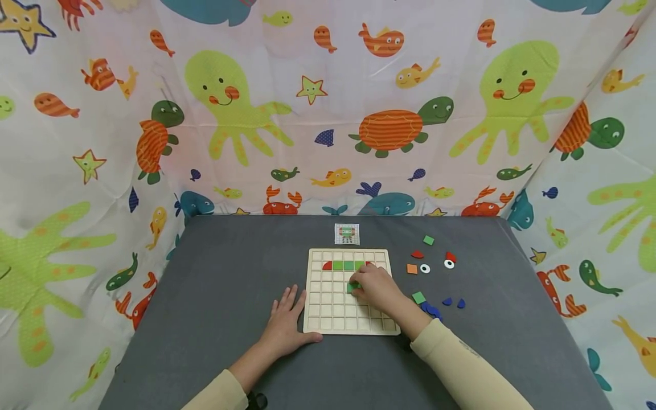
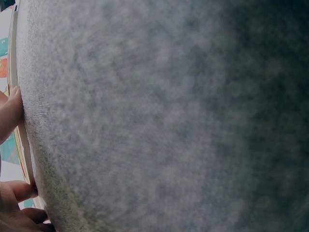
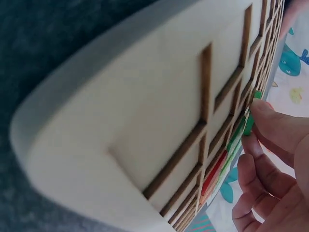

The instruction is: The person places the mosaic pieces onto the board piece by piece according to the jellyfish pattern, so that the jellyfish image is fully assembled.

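Observation:
A wooden grid board (image 1: 328, 312) lies on the table, its shallow square cells divided by thin ridges. My right hand (image 1: 380, 289) is over the board and pinches a green square tile (image 3: 249, 123) between thumb and fingers; the tile is tilted on edge in the right wrist view. Near the board's top runs a row with a red quarter-round tile (image 1: 327, 266), green square tiles (image 1: 348, 265) and another red tile (image 1: 368, 263), partly behind the hand. At the board's lower left, my left hand (image 1: 285, 329) lies with fingers spread, its fingertips and thumb at the edge.
A small picture card (image 1: 347, 234) lies beyond the board. Loose to the right are green squares (image 1: 428, 240), red pieces (image 1: 417, 254), an orange square (image 1: 412, 269), white rings (image 1: 425, 269) and blue pieces (image 1: 431, 310). A printed curtain (image 1: 307, 51) hangs behind the grey table (image 1: 230, 273).

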Available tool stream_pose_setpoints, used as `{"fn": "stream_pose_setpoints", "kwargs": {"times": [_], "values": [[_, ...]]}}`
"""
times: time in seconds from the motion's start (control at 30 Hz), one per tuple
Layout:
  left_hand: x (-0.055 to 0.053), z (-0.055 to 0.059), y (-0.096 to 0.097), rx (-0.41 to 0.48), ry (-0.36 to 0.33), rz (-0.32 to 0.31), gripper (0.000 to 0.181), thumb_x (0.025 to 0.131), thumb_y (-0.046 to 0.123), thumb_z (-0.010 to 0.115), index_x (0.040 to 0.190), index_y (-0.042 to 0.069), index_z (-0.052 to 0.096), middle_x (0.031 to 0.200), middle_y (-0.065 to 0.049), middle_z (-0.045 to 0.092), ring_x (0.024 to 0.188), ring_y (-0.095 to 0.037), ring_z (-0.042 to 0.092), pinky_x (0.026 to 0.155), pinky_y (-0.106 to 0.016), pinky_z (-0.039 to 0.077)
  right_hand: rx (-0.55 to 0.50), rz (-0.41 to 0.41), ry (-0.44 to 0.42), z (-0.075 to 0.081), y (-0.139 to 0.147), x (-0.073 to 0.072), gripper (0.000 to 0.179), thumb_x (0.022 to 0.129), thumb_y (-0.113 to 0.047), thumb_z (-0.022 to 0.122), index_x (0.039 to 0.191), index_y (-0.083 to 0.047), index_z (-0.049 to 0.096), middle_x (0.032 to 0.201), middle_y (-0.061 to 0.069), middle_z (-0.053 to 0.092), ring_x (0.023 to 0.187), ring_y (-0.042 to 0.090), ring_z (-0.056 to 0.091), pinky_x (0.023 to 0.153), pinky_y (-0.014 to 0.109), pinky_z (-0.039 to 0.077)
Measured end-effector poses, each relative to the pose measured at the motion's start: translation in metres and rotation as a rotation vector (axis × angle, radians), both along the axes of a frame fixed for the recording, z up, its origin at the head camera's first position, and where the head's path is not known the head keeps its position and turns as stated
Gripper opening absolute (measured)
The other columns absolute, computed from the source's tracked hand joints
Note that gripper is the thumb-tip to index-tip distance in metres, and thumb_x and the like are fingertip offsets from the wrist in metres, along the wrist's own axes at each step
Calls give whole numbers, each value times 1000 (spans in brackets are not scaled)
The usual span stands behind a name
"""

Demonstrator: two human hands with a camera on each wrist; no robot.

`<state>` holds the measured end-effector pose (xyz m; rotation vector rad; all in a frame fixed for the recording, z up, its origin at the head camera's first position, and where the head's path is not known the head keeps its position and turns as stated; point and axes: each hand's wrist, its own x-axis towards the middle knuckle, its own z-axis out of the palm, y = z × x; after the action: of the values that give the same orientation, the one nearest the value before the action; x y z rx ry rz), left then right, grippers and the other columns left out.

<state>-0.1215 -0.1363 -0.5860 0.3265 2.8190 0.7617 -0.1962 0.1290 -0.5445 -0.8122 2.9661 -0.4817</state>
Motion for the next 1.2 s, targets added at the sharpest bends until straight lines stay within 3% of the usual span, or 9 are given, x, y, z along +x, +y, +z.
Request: {"fn": "stream_pose_setpoints", "kwargs": {"times": [0.37,0.77,0.97,1.2], "values": [[1,0,0,1,-14,0,117,72,67,80,160,9,28,168,-16,16,157,-36,10,122,-63,14,21,0,11,-5,-6,-6,22,83,-21,85,103,-16,79,98,0,71,91,22,65,76,43,53],[-1,3,0,11,-4,6,117,72,64,82,160,9,29,168,-16,17,157,-37,10,122,-63,14,-78,18,-44,0,3,-15,24,85,-21,83,108,-16,77,104,1,71,96,22,64,82,43,53],[1,3,2,10,-5,15,117,72,63,83,160,10,28,169,-16,16,157,-36,10,122,-63,13,-123,-53,-3,7,32,-26,24,90,-21,79,112,-13,76,107,5,71,95,23,66,79,44,52],[1,4,2,-1,-8,11,116,72,63,83,161,10,28,169,-16,16,157,-36,10,122,-63,14,-142,-190,21,15,75,-42,28,90,-21,78,115,-9,75,106,9,71,89,25,63,78,46,52]]}}
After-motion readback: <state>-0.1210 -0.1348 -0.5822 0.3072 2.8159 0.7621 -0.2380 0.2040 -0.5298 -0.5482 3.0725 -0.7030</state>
